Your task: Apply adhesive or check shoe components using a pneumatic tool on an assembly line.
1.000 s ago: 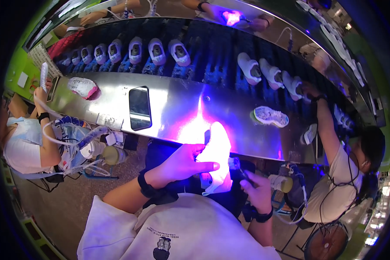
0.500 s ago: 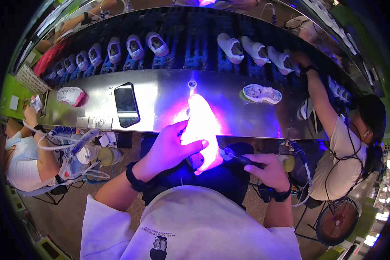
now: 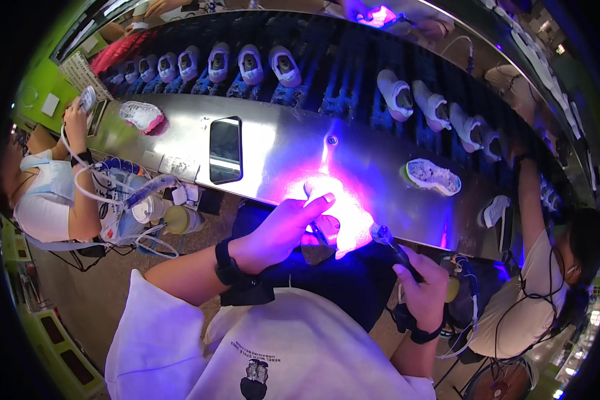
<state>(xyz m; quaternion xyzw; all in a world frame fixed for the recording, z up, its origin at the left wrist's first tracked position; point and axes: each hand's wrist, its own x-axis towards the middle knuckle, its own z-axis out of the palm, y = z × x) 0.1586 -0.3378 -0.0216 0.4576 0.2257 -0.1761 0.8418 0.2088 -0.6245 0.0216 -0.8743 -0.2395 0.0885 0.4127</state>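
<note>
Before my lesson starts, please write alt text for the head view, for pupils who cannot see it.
A person's left hand holds a shoe in glaring pink-violet light, while the right hand holds a dark-handled tool near the shoe's edge. Beyond the metal table, pale shoes stand on a dark ribbed surface.

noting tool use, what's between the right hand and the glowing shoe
In the head view, a brush-like tool: the right hand holds its handle, its head beside the glowing shoe; glare hides any contact.

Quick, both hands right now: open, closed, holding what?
Left hand: closed on a brightly lit shoe.
Right hand: closed around a dark-handled, brush-like tool, its head at the shoe's edge; contact can't be told.
</note>
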